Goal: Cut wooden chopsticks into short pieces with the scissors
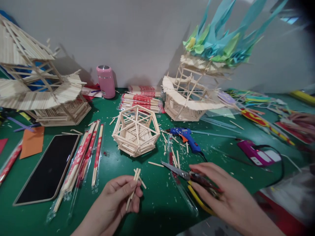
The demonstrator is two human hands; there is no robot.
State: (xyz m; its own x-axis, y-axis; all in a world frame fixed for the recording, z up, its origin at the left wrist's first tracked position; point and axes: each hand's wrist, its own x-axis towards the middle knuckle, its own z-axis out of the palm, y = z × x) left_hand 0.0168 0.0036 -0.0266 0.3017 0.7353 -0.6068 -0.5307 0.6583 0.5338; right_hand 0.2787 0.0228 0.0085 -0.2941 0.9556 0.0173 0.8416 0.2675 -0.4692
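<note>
My left hand (120, 193) pinches a few short pieces of wooden stick (135, 183) between thumb and fingers, low in the middle of the view. In my right hand (219, 186) is a pair of scissors (180, 172), its blades pointing left over the green table. Beyond both hands stands a small many-sided frame (136, 131) built of wooden sticks, with spokes meeting at its centre. A blue glue gun (188, 137) lies to the right of the frame among cut stick pieces (174, 157). The grip of my right hand partly hides the scissors' handles.
Wrapped chopsticks (76, 157) lie left beside a dark phone (48, 168); more packs (140, 101) lie behind. Tall stick towers stand left (56, 98) and right (187, 101). A pink flask (106, 82) is by the wall. Another person's hand (304, 121) shows at right.
</note>
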